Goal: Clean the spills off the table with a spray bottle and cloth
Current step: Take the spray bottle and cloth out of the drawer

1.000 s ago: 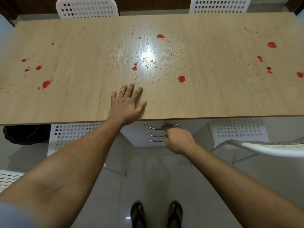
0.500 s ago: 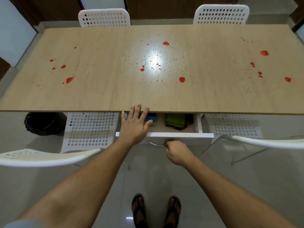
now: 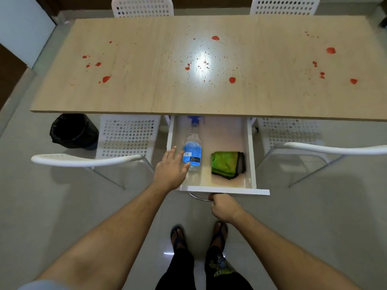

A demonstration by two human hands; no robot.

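A white drawer (image 3: 251,155) stands pulled out from under the wooden table (image 3: 136,93). In it lies a clear spray bottle (image 3: 193,150) with a blue label, its blue nozzle half hidden under the table edge. Next to it on the right lies a folded green cloth (image 3: 227,164). My left hand (image 3: 171,170) reaches into the drawer with fingers straight, its thumb against the bottle. My right hand (image 3: 224,207) grips the drawer's metal handle (image 3: 198,197). Red spills (image 3: 232,79) dot the tabletop at left, centre and right.
White perforated chairs stand at the near side, left (image 3: 88,159) and right (image 3: 335,149), with two more chairs at the far side. A black bin (image 3: 72,130) sits on the floor under the table's left end. My feet in sandals stand on the tiled floor.
My right hand has pulled the drawer far out, baring the bottle and cloth. My left hand left the table's top and moved down into the drawer beside the bottle.
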